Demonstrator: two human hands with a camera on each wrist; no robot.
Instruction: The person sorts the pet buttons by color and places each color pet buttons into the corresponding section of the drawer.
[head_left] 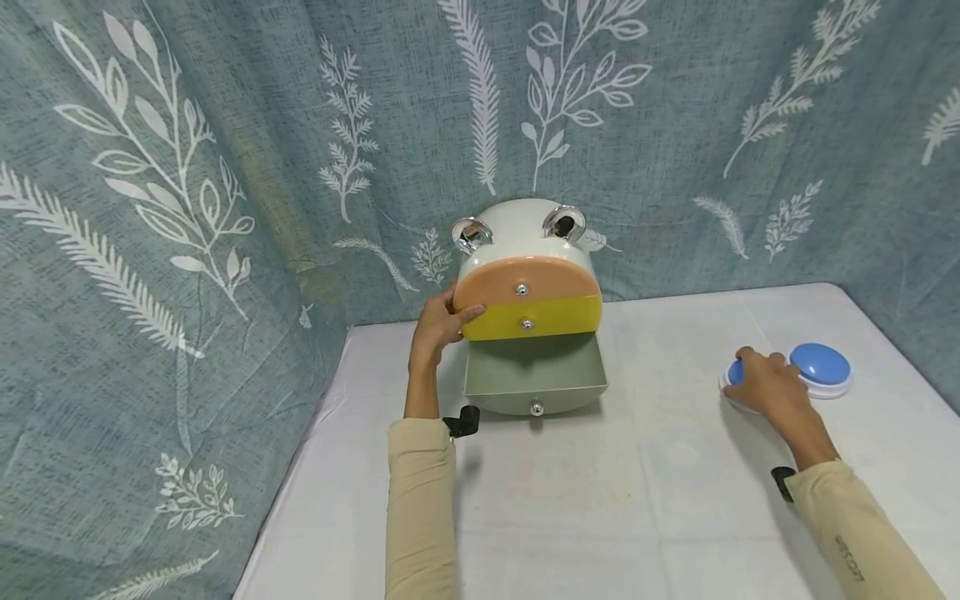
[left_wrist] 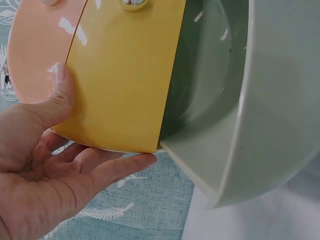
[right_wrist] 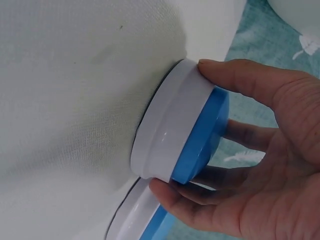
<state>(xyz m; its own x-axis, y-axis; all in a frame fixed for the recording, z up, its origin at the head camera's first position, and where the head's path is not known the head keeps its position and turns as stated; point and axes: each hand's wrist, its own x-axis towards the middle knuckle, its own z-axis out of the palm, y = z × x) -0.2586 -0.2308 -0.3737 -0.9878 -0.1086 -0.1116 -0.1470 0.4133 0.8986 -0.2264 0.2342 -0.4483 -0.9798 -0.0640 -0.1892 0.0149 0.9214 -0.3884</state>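
Note:
A small frog-faced drawer cabinet stands against the curtain, with an orange drawer front on top and a yellow drawer below it, both pushed in. The green bottom drawer is pulled out, and its visible inside holds nothing. My left hand holds the cabinet's left side, thumb on the front and fingers along the side wall. At the right, my right hand grips a round white push button with a blue top by its rim, thumb and fingers on opposite sides. Its base appears to touch the cloth.
A second blue-topped push button sits just right of the held one, close beside it. White cloth covers the table. A teal leaf-patterned curtain hangs behind the table and down both sides.

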